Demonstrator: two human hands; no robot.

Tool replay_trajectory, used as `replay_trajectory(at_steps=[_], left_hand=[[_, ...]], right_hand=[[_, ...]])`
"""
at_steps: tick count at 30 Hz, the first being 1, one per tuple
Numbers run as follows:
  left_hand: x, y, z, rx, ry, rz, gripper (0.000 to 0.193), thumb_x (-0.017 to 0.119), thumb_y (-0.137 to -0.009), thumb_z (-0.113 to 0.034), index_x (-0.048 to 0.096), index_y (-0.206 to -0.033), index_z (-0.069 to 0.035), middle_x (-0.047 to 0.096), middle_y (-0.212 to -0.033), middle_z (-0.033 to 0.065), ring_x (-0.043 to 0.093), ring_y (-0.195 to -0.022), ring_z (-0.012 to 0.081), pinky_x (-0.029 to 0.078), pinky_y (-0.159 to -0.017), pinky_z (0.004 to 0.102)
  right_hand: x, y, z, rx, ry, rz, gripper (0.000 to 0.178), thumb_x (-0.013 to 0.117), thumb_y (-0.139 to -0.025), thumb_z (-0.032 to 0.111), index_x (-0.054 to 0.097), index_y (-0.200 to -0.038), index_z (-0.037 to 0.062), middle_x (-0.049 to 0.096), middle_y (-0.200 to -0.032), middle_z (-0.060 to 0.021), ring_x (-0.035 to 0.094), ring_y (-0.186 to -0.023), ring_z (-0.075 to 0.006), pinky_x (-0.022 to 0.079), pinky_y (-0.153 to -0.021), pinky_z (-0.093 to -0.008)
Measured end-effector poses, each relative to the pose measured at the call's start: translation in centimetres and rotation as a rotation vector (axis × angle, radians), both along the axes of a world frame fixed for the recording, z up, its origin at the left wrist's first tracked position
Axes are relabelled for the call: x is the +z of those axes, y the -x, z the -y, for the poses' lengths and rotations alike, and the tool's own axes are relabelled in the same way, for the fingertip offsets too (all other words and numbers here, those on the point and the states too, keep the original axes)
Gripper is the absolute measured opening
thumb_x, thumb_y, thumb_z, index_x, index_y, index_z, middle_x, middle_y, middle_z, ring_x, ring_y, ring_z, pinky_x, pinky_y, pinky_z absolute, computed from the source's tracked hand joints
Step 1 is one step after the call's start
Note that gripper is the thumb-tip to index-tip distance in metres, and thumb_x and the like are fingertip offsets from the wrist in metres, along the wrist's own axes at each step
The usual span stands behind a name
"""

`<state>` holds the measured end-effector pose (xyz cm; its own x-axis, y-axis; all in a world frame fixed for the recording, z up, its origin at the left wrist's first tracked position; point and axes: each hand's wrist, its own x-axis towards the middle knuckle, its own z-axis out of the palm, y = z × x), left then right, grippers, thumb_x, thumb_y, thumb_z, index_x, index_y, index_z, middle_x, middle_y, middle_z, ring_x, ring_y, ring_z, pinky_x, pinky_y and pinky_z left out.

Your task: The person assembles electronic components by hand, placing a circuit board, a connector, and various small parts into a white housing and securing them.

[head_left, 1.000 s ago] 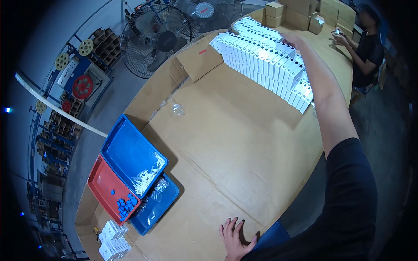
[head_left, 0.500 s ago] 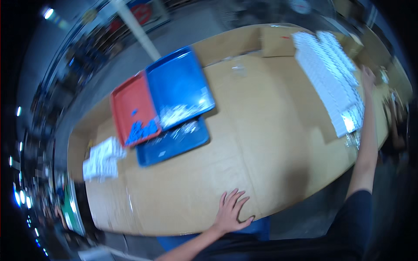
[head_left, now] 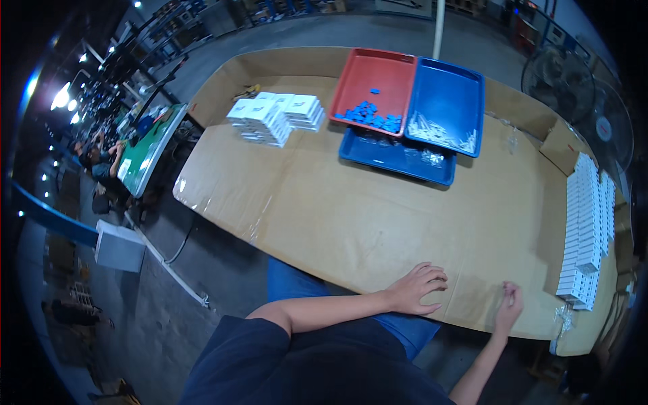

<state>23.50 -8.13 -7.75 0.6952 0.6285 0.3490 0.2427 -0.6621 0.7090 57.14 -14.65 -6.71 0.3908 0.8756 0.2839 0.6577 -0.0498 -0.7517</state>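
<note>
My left hand (head_left: 418,289) rests at the front edge of the cardboard-covered table (head_left: 337,223), its fingers spread and slightly bent, holding nothing. To its right, my right hand (head_left: 509,307) is over the table near the same edge, with its fingers curled in and no object showing in them. The stacked rows of small white boxes (head_left: 582,229) at the table's right end are nearest to that hand. A second stack of white boxes (head_left: 273,118) stands at the far left of the table.
Toward the back are a red tray (head_left: 378,71) with small blue pieces, a blue tray (head_left: 449,88) with white pieces, and another blue tray (head_left: 398,162) partly under them. Cardboard walls (head_left: 290,62) edge the table. A fan (head_left: 560,77) stands beyond; people work at a green table (head_left: 152,152) leftward.
My right hand has left the white boxes at the right end and come back to the front edge. The view has turned left; my left hand stays spread at the front edge.
</note>
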Motion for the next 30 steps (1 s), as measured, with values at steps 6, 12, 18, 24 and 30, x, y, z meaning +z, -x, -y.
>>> replay_trajectory(at_steps=[6, 12, 18, 24, 30], left_hand=[[0.2, 4.0, -0.1, 0.041, 0.016, 0.146, 0.026, 0.071, -0.092, -0.02, 0.066, -0.114, -0.007, 0.066, -0.118, 0.0098, 0.06, -0.117, 0.0293, 0.041, -0.109, 0.045], [1.9, 15.9, -1.3, 0.326, 0.023, 0.084, 0.021, 0.072, -0.091, -0.017, 0.07, -0.11, -0.008, 0.07, -0.114, 0.0093, 0.063, -0.115, 0.0299, 0.044, -0.104, 0.0439], [2.0, 29.9, -2.3, 0.817, -0.04, 0.089, 0.018, 0.073, -0.088, -0.013, 0.072, -0.105, -0.008, 0.071, -0.114, 0.0089, 0.064, -0.113, 0.0306, 0.046, -0.101, 0.0441], [0.2, 38.0, -3.4, 1.267, -0.156, 0.029, 0.024, 0.074, -0.086, -0.015, 0.072, -0.109, -0.008, 0.069, -0.116, 0.009, 0.061, -0.117, 0.0309, 0.043, -0.105, 0.0458], [-0.5, 38.5, -4.1, 1.384, -0.203, -0.091, 0.037, 0.077, -0.081, -0.024, 0.069, -0.114, -0.008, 0.063, -0.123, 0.0109, 0.056, -0.122, 0.0333, 0.04, -0.109, 0.0476]], right_hand=[[-1.7, 15.1, 3.6, 0.171, 0.042, -0.209, 0.022, 0.067, -0.101, 0.005, 0.061, -0.081, -0.0036, 0.066, -0.08, -0.0107, 0.062, -0.074, -0.0174, 0.051, -0.071, -0.0306], [2.0, 22.6, 1.6, 0.293, 0.181, -0.166, 0.035, 0.067, -0.102, 0.014, 0.061, -0.074, -0.0041, 0.063, -0.07, -0.0108, 0.062, -0.065, -0.0178, 0.047, -0.063, -0.031], [5.1, 25.6, -6.4, 0.374, 0.135, -0.054, 0.028, 0.068, -0.102, 0.016, 0.067, -0.082, -0.004, 0.07, -0.076, -0.013, 0.069, -0.073, -0.0208, 0.054, -0.072, -0.0355], [11.8, 31.9, -21.5, 0.644, 0.039, 0.054, 0.022, 0.069, -0.098, 0.01, 0.069, -0.117, -0.0009, 0.075, -0.089, -0.0137, 0.073, -0.084, -0.0217, 0.056, -0.08, -0.0342], [19.1, 46.6, -37.4, 0.927, -0.064, 0.274, 0.031, 0.069, -0.099, 0.017, 0.068, -0.124, -0.0002, 0.076, -0.097, -0.0186, 0.074, -0.093, -0.0296, 0.057, -0.082, -0.0415]])
